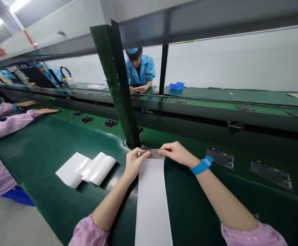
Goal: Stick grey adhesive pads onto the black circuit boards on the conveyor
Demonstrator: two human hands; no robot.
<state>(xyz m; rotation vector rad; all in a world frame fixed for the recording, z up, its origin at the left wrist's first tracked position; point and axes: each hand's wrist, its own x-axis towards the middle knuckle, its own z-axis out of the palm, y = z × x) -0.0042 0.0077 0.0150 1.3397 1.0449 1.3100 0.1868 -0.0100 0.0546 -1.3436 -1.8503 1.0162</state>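
A long white strip of backing paper (152, 198) lies on the green table (43, 147) and runs from the near edge up to my hands. At its far end sits a small grey sticker piece (154, 154). My left hand (134, 160) pinches the left end of that piece with thumb and fingers closed. My right hand (176, 152), with a blue band on the wrist, pinches its right end. Both hands are level with each other, just in front of the base of a green upright post (118, 82).
Curled white backing sheets (87, 169) lie left of my hands. Dark circuit boards (220, 158) rest on the conveyor belt to the right and further left. A person in pink sleeves works at the far left; people in blue coats sit across the line. A blue tray (177, 86) stands opposite.
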